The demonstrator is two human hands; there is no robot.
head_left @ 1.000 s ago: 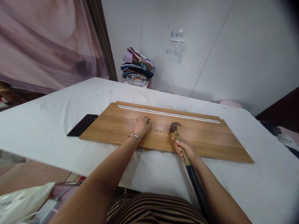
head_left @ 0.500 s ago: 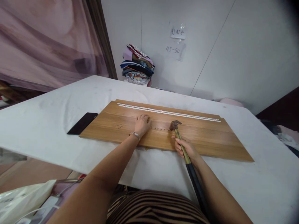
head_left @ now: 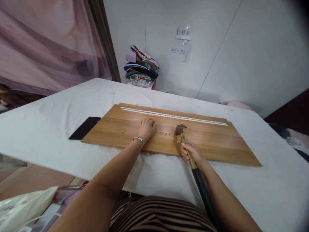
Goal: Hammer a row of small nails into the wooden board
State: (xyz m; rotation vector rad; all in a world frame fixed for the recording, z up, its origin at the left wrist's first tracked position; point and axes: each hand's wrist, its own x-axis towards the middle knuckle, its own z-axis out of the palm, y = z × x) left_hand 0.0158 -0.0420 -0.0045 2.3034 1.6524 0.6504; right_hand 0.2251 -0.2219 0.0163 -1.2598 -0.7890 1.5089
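A wooden board (head_left: 217, 141) lies across the white table. My left hand (head_left: 146, 127) rests on it left of the middle, fingers curled; whether they hold anything is hidden. In my right hand (head_left: 190, 152) is a claw hammer (head_left: 190, 157), gripped on the upper handle, its rusty head low over the board. A row of several small nails (head_left: 166, 133) stands in the board between my left hand and the hammer head. Loose nails (head_left: 123, 130) lie left of my left hand. Two white measuring strips (head_left: 169, 115) run along the board's far side.
A black phone-like slab (head_left: 85, 128) lies by the board's left end on the white table (head_left: 48, 125). Folded clothes (head_left: 142, 67) are stacked behind the table by the wall. A white bag (head_left: 26, 206) and a power strip (head_left: 49, 216) are at the lower left.
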